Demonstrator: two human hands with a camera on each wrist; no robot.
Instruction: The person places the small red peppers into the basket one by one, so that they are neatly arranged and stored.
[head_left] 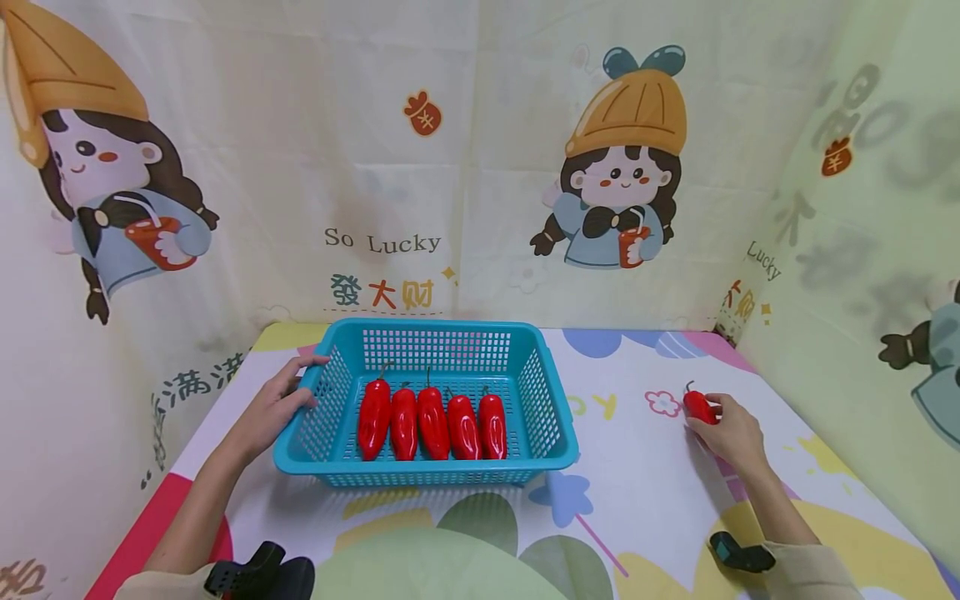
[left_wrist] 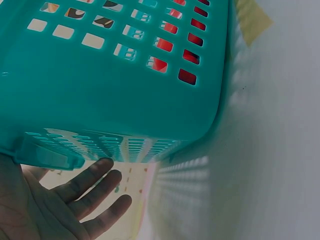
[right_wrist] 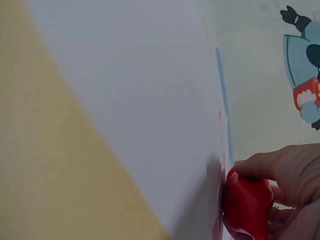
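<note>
My left hand point(head_left: 266, 412) is at the left rim of a blue-green plastic basket point(head_left: 442, 477), with its fingertips touching the rim. In the left wrist view, the fingers point(left_wrist: 97, 195) of that hand look nearly straight and spread beside the basket wall point(left_wrist: 100, 95). Inside the basket several glossy red chili peppers point(head_left: 432, 421) lie side by side, stems pointing away. Over on the right, my right hand point(head_left: 731, 433) pinches another red chili pepper point(head_left: 697, 407) between thumb and fingers, at the tabletop. The right wrist view shows this pepper point(right_wrist: 247, 205) close up, partly covered by the hand.
A colourful printed cloth point(head_left: 622, 492) covers the table. Behind it hangs a patterned curtain point(head_left: 495, 200), and a side curtain point(head_left: 847, 275) borders the table on the right. Between the basket and the right hand lies a stretch of white cloth.
</note>
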